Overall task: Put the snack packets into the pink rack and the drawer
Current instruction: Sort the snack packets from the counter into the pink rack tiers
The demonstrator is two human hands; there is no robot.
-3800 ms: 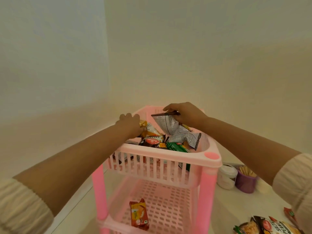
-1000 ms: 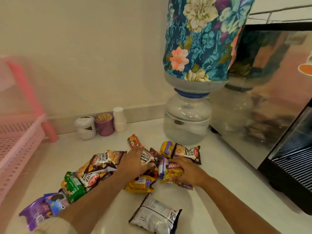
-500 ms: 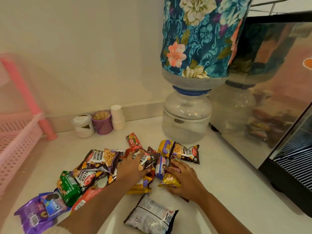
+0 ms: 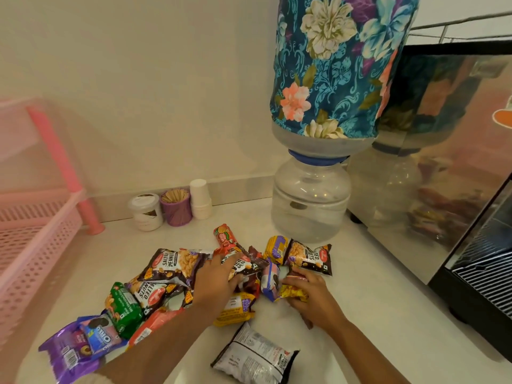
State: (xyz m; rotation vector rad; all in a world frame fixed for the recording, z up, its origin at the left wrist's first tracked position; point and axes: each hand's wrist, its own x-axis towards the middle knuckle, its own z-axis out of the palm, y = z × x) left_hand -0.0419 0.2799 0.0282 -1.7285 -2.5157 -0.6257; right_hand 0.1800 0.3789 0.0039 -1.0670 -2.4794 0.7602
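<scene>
A heap of snack packets lies on the white counter (image 4: 374, 286). My left hand (image 4: 214, 281) presses on the middle of the heap, its fingers curled around a dark salted-peanuts packet (image 4: 243, 266). My right hand (image 4: 310, 296) closes on a small yellow packet (image 4: 292, 292) beside a blue biscuit packet (image 4: 270, 281). Another salted-peanuts packet (image 4: 171, 263), a green packet (image 4: 122, 306), an Oreo packet (image 4: 99, 332), a purple packet (image 4: 66, 356) and a silver-backed packet (image 4: 255, 356) lie around them. The pink rack (image 4: 36, 223) stands at the left edge. No drawer is in view.
A water dispenser jar (image 4: 310, 200) with a floral-covered bottle (image 4: 332, 65) stands behind the heap. A steel and black appliance (image 4: 457, 176) fills the right side. A white tub (image 4: 145, 212), a purple stick holder (image 4: 176, 207) and stacked white cups (image 4: 200, 198) line the wall.
My view swung from the rack's top basket down to the counter heap. In the last second my right hand drew the yellow packet toward me and my left hand's fingers curled onto the peanuts packet.
</scene>
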